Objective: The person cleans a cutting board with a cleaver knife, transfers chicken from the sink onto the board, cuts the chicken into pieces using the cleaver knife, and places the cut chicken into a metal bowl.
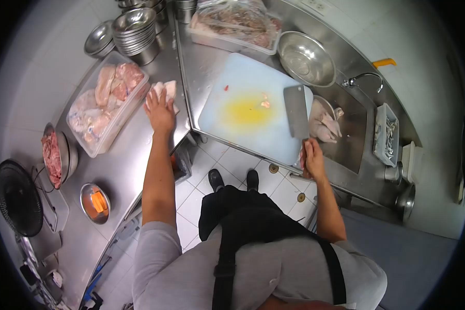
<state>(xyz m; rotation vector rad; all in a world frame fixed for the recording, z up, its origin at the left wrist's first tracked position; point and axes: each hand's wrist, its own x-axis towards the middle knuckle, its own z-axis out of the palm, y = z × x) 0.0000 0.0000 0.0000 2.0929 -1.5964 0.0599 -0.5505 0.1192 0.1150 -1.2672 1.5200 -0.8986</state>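
At the edge of the left counter, my left hand [161, 111] is closed over a crumpled, pale cloth [169, 89], fingers bent and slightly apart on top of it. My right hand [313, 157] grips the handle end of a cleaver [296, 111], and the fingers hide most of the handle. The cleaver's wide blade lies along the right side of a white cutting board [217, 111]. On the board are a yellow wet stain [248, 114] and a few small meat scraps [265, 104]. A whole plucked bird [325, 127] lies in the sink just beyond the blade.
A clear tub of bagged meat [120, 120] stands left of my left hand. Behind the board are a bin of bagged meat [271, 49] and a steel bowl [307, 58]. Minced meat [51, 155] and orange pieces [98, 202] sit in bowls at left. A tap [367, 77] overhangs the sink.
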